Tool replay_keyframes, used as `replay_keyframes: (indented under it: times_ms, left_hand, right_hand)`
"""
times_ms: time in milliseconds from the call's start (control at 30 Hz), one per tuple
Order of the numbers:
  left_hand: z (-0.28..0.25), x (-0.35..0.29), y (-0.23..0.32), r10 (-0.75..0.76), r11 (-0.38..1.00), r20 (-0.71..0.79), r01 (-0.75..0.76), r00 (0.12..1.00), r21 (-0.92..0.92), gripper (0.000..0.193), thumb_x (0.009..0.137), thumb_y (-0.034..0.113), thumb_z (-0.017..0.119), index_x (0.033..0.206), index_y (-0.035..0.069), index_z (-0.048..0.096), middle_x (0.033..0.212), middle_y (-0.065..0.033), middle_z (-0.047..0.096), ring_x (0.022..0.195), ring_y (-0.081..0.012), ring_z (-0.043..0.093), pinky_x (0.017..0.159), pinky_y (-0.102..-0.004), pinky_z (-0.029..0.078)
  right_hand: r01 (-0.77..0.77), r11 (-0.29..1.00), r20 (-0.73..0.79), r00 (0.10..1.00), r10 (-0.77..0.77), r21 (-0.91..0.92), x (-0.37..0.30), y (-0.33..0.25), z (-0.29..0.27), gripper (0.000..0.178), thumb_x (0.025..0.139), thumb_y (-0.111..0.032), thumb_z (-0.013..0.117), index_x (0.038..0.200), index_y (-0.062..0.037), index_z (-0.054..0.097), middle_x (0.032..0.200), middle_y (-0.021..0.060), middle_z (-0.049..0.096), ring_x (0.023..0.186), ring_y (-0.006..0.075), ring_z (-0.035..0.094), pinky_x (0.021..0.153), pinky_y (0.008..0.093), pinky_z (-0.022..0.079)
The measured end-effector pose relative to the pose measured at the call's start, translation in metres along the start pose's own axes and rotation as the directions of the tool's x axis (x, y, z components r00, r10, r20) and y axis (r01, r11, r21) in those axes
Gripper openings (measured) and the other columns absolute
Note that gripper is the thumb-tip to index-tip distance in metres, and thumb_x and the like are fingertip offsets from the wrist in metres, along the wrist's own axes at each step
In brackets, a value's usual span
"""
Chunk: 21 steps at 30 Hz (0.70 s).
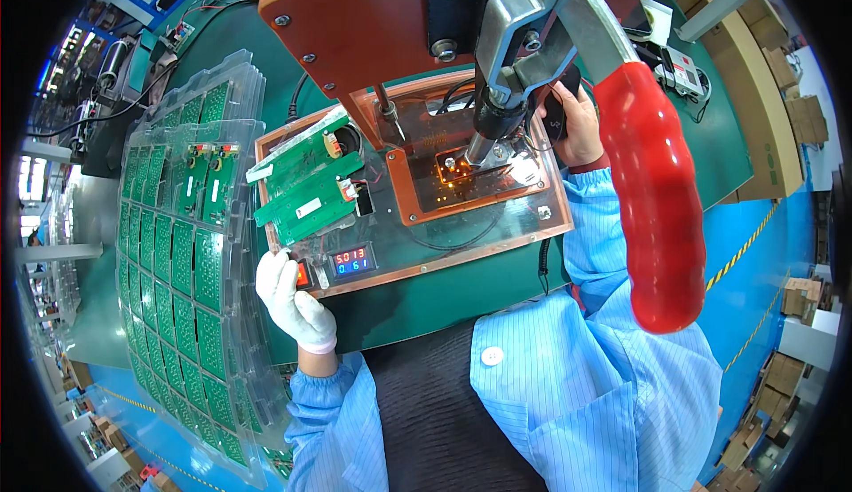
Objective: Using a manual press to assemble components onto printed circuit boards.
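Observation:
My left hand (296, 304), in a white glove, is at the front left corner of the test fixture (426, 266), beside a red switch (303, 273). Its fingers are bent and drawn together; what they hold, if anything, is hidden. Beyond the toggle clamp, my bare right hand (582, 126) has its fingers round a black handheld device (559, 112), partly hidden. Under the clamp's plunger, small orange lights glow on a circuit board (454, 169) inside an orange frame. Two green circuit boards (306, 210) with wired parts lie on the fixture's left side. A digital meter (353, 261) shows lit digits.
The clamp's large red handle (652, 199) juts out over my right forearm. Stacked clear trays (253, 159) of green boards stand at the left. The fixture rests on a green table (426, 301). A grey device with a cable (682, 73) sits at the back right, near cardboard (754, 110).

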<state>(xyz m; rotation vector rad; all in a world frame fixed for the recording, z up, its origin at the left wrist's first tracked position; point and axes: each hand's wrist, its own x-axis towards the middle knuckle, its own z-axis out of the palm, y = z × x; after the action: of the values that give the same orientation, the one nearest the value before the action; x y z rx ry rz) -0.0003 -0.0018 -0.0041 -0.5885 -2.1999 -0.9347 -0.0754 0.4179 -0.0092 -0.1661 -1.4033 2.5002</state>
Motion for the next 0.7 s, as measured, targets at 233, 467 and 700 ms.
replay_keyframes:
  times_ms: [233,467,700]
  left_hand:
    - [-0.011,0.003,0.008,-0.025,0.997,0.099,0.017,0.995,0.077,0.037,0.094,0.022,0.040,0.117,-0.004,0.053,0.126,-0.0232,0.048,0.114,-0.0349,0.049,0.098,-0.0431,0.037]
    - [-0.029,0.030,0.018,-0.047,0.979,0.264,-0.008,0.963,0.201,0.031,0.091,0.018,0.050,0.110,-0.004,0.061,0.127,-0.0231,0.048,0.117,-0.0349,0.048,0.100,-0.0405,0.037]
    - [-0.028,0.035,0.029,-0.024,0.966,0.221,-0.034,0.975,0.256,0.027,0.080,0.004,0.058,0.106,-0.002,0.062,0.119,-0.0211,0.053,0.112,-0.0364,0.051,0.098,-0.0423,0.038]
  right_hand:
    - [0.287,0.955,-0.054,0.955,-0.291,-0.076,-0.002,-0.016,0.011,0.020,0.089,-0.009,0.057,0.107,0.0005,0.052,0.078,0.0064,0.056,0.064,0.0127,0.053,0.060,0.0251,0.044]
    - [0.848,0.412,0.257,0.502,-0.826,-0.333,-0.048,-0.105,0.109,0.040,0.086,-0.021,0.066,0.113,0.0033,0.051,0.089,0.0167,0.062,0.067,0.0177,0.059,0.060,0.0289,0.048]
    - [0.970,-0.205,0.712,-0.053,-0.700,-0.129,-0.045,-0.116,0.161,0.035,0.089,-0.010,0.054,0.121,0.0018,0.043,0.098,0.0225,0.063,0.081,0.0284,0.067,0.075,0.0361,0.056]
